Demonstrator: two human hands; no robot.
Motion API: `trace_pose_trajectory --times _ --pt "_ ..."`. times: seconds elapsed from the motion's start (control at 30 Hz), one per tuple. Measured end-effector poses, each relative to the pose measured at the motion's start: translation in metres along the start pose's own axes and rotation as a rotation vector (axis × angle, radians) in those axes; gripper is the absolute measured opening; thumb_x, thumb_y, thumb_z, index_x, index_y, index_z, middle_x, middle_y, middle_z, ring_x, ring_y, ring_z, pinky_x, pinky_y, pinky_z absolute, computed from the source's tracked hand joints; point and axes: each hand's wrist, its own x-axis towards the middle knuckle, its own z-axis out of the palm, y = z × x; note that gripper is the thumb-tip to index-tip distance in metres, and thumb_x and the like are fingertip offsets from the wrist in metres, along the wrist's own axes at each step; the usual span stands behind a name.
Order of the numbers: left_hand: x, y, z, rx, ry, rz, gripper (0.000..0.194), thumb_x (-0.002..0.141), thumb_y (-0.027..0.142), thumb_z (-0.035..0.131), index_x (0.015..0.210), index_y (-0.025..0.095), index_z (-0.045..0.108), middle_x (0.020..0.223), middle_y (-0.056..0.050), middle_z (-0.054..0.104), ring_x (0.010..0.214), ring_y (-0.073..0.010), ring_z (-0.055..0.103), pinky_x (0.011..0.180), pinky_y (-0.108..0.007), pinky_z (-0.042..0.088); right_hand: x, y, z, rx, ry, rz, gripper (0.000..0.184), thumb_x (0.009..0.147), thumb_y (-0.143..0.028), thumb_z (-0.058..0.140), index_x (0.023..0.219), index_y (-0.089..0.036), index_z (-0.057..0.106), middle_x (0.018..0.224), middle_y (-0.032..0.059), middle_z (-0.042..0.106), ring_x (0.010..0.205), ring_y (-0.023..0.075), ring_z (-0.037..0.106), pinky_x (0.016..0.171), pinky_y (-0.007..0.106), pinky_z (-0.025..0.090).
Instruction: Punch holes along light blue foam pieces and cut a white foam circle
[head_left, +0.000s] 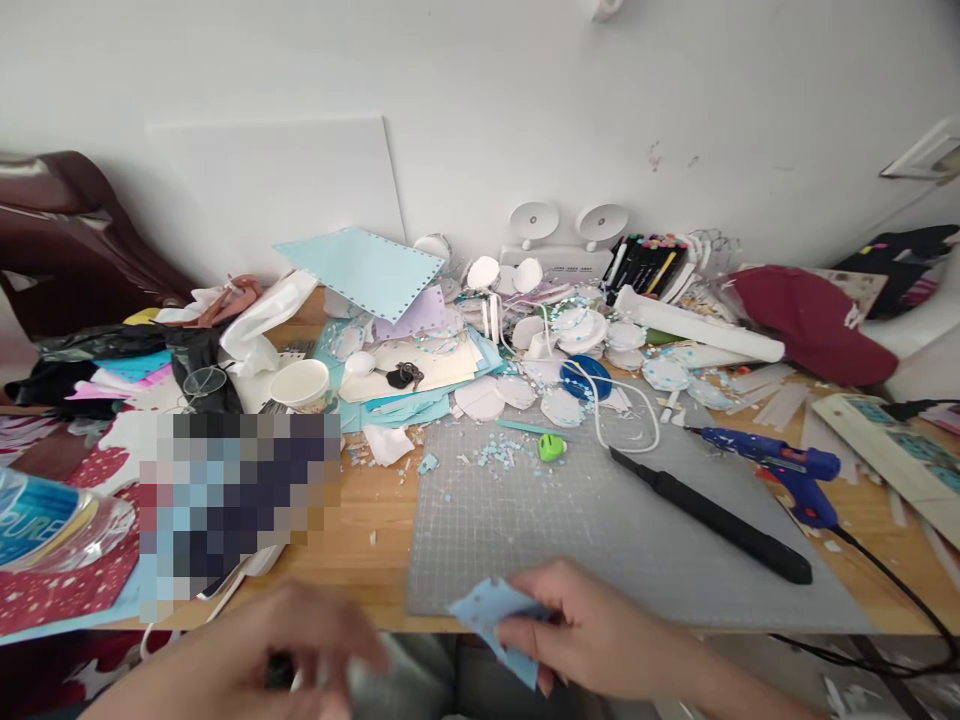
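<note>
Across the view, a wooden worktop [367, 530], with a heap [480, 400] of paper and white discs along its back edge. Toward the front edge, right of the middle, a grey mat [570, 530]. Tilted on the heap, left of the middle, a pale blue sheet [360, 262]. Near the worktop's back right corner, a dark red cap [810, 320]. Aslant over the mat's right half, a black tool [735, 525]. Across the mat's right edge, a blue glue gun [802, 462], with nozzle over the mat. At the mat's front edge, near its left corner, the right hand [589, 630], closed in a pinch on a blue piece [495, 617]. Further left, by the worktop's front edge, the left hand [281, 630], blurred, half open, with fingers loosely bent and no visible hold on anything. Smaller, the blue piece itself, between right thumb and fingers, jutting left across the mat's front edge. On the mat, near its back edge, a green gadget [551, 447]. Just left of it, scattered blue scraps [511, 456].
</note>
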Motion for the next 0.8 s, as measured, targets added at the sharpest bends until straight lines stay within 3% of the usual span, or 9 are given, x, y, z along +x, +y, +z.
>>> trace_pose_trajectory --times 0.07,0.1,0.17,0.23,0.3,0.4,0.5,0.63,0.8 --pt "0.036 0.026 0.004 0.001 0.130 0.132 0.038 0.082 0.038 0.062 0.118 0.026 0.059 0.104 -0.006 0.066 0.081 -0.0172 0.061 0.074 -0.027 0.051 0.007 -0.015 -0.010 -0.054 0.038 -0.043 0.022 0.088 -0.031 0.048 0.074 -0.017 0.058 0.059 -0.0033 0.054 0.053 0.0087 0.051 0.050 0.018 0.037" --pt "0.056 0.037 0.006 0.029 0.147 0.187 0.036 0.080 0.038 0.064 0.113 0.023 0.060 0.100 -0.005 0.064 0.080 -0.0163 0.059 0.073 -0.026 0.050 0.011 -0.022 -0.016 -0.079 0.037 -0.068 0.023 0.089 -0.033 0.047 0.077 -0.018 0.058 0.060 -0.0030 0.055 0.054 0.0093 0.052 0.051 0.019 0.038" --pt "0.095 0.051 0.006 0.048 0.209 0.283 0.021 0.086 0.036 0.056 0.080 0.017 0.063 0.077 -0.002 0.058 0.071 -0.0130 0.053 0.067 -0.023 0.046 0.021 -0.030 -0.031 -0.171 0.080 -0.148 0.028 0.090 -0.038 0.046 0.075 -0.018 0.058 0.060 -0.0028 0.055 0.053 0.0100 0.052 0.050 0.020 0.037" --pt "0.127 0.056 0.003 -0.098 0.214 0.296 0.024 0.087 0.036 0.053 0.077 0.015 0.061 0.071 0.000 0.054 0.066 -0.0115 0.051 0.060 -0.021 0.044 0.029 -0.033 -0.052 -0.352 0.254 -0.255 0.037 0.092 -0.044 0.040 0.068 -0.019 0.054 0.057 -0.0028 0.051 0.052 0.0103 0.048 0.049 0.021 0.033" --pt "0.148 0.053 -0.003 -0.280 0.165 0.269 0.023 0.084 0.036 0.057 0.078 0.014 0.059 0.070 0.000 0.054 0.063 -0.0110 0.051 0.057 -0.021 0.043 0.035 -0.029 -0.074 -0.611 0.537 -0.285 0.040 0.094 -0.044 0.037 0.066 -0.020 0.051 0.056 -0.0018 0.051 0.052 0.0116 0.047 0.051 0.024 0.032" --pt "0.164 0.039 -0.014 -0.476 0.109 0.207 0.022 0.076 0.034 0.067 0.074 0.013 0.057 0.068 0.001 0.055 0.060 -0.0097 0.052 0.056 -0.020 0.043 0.042 -0.016 -0.097 -1.040 0.879 -0.062 0.034 0.089 -0.047 0.046 0.072 -0.019 0.054 0.061 0.0036 0.058 0.054 0.0164 0.053 0.051 0.027 0.028" --pt "0.169 0.024 -0.017 -0.583 0.115 0.167 0.030 0.072 0.034 0.071 0.067 0.016 0.047 0.060 0.005 0.048 0.052 -0.0063 0.046 0.048 -0.016 0.038 0.048 0.000 -0.104 -1.226 0.851 0.130 0.028 0.088 -0.044 0.048 0.077 -0.019 0.055 0.069 0.0074 0.063 0.060 0.0216 0.060 0.048 0.028 0.028" --pt "0.169 0.017 -0.012 -0.706 0.149 0.158 0.032 0.071 0.030 0.073 0.073 0.017 0.044 0.059 0.007 0.046 0.047 -0.0039 0.043 0.043 -0.013 0.035 0.050 0.009 -0.101 -1.151 0.784 0.074 0.014 0.088 -0.031 0.048 0.091 -0.019 0.056 0.083 0.0083 0.063 0.074 0.0253 0.062 0.053 0.031 0.039" --pt "0.168 0.023 -0.004 -0.866 0.118 0.109 0.029 0.074 0.032 0.073 0.083 0.019 0.048 0.061 0.005 0.057 0.045 -0.0045 0.048 0.041 -0.013 0.038 0.046 0.003 -0.097 -0.530 0.759 -0.268 0.026 0.087 -0.028 0.054 0.112 -0.023 0.052 0.104 0.0089 0.057 0.086 0.0191 0.060 0.076 0.034 0.052"
